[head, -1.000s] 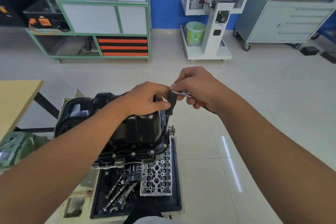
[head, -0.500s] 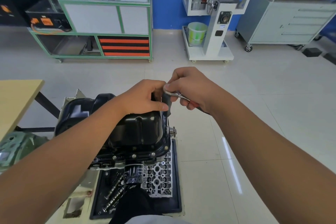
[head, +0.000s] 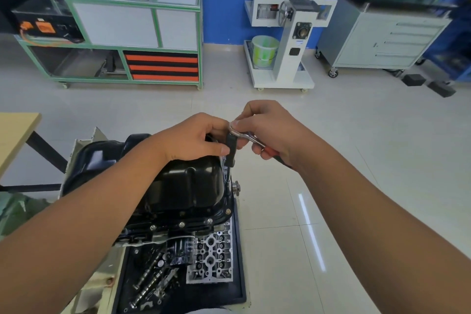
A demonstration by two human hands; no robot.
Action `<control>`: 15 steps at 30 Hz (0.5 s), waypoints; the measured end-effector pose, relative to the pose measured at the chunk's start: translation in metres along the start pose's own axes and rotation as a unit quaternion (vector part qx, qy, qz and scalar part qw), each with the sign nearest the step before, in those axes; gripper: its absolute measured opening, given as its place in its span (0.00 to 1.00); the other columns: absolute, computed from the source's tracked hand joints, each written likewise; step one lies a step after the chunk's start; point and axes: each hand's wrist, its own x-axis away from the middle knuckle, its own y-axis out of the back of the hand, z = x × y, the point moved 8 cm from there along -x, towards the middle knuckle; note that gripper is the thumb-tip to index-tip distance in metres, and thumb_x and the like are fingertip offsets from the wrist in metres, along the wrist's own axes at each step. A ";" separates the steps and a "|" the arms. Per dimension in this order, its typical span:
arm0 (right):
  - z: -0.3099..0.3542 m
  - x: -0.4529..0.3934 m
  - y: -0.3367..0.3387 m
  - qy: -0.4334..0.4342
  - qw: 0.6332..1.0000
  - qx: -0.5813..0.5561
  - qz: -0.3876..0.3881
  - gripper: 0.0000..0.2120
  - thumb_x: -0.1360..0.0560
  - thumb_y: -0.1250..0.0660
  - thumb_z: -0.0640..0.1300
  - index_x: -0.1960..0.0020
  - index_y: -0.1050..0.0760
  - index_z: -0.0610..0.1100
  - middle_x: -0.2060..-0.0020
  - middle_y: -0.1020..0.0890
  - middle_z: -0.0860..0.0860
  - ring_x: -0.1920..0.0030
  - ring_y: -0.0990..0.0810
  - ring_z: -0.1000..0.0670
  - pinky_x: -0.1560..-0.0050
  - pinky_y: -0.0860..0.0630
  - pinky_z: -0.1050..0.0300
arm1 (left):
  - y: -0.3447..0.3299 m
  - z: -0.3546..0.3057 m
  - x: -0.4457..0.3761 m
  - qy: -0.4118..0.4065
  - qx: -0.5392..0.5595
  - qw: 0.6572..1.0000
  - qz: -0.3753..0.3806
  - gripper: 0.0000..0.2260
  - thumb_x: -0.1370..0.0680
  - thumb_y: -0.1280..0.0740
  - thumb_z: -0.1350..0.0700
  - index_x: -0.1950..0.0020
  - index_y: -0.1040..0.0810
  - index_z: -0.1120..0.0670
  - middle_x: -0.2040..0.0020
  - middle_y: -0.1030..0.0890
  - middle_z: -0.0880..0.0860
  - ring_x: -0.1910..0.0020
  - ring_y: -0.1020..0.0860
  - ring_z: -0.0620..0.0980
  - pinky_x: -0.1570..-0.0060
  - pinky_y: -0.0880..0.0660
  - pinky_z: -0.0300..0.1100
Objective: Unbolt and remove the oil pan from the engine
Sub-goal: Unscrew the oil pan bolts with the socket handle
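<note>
Single head-worn view, looking forward and down, close over hands (head: 229,135), workshop floor beyond.

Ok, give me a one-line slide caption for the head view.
Right hand works a ratchet while left hand steadies its socket on an oil pan bolt.

Left hand (head: 193,139) pinches the black socket extension (head: 231,150) (upright over the oil pan (head: 188,183) flange); right hand (head: 270,130) grips the ratchet (head: 251,138).

Both forearms are bare from the lower frame edges to the wrists, with no sleeves in view. The left hand (head: 193,137) and the right hand (head: 270,130) are bare, and short, plain nails show on the fingers (head: 224,149).
</note>
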 end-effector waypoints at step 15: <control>0.005 0.031 0.003 0.089 0.971 0.181 -0.126 0.08 0.19 0.34 0.48 0.52 0.25 0.43 0.62 0.17 0.43 0.68 0.18 0.44 0.69 0.17 0.47 | -0.020 -0.015 -0.008 0.000 -0.017 0.998 0.068 0.15 0.28 0.25 0.51 0.45 0.18 0.35 0.49 0.14 0.44 0.59 0.17 0.46 0.56 0.20 0.41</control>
